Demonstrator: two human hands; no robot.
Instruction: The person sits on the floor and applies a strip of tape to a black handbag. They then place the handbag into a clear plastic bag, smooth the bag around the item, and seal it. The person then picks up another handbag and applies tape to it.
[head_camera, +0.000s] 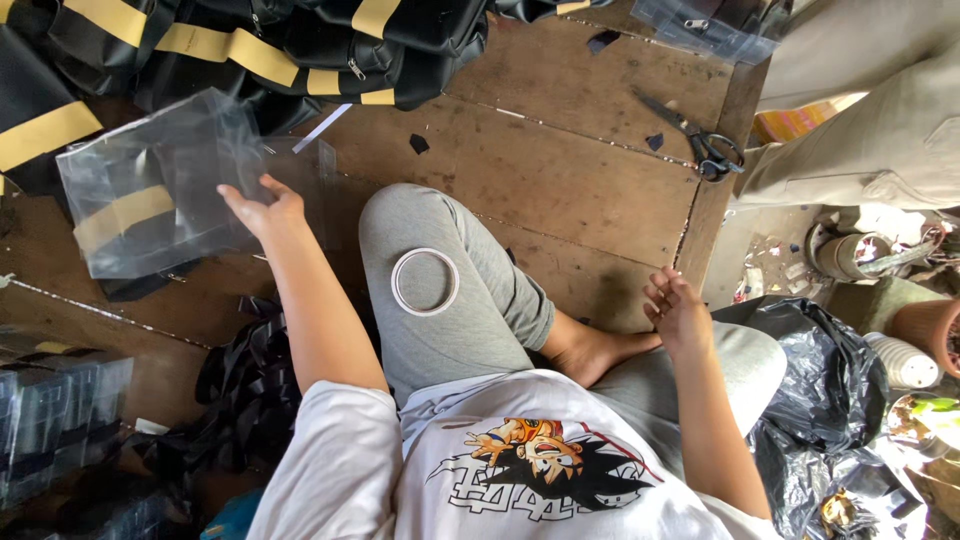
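I sit cross-legged on a wooden floor (560, 150). My left hand (262, 208) reaches out and grips the edge of a clear plastic bag (150, 185) that holds a black pouch with a yellow stripe. My right hand (677, 310) hovers above my right knee with its fingers loosely curled and nothing in them. A roll of clear tape (425, 281) lies flat on my left knee in grey trousers.
A heap of black bags with yellow stripes (250, 45) fills the far left. Black scissors (700, 145) lie on the boards at the far right, near another person's legs (880, 130). Packed clear bags (55, 415) stack at my left; a black plastic sack (830, 400) sits right.
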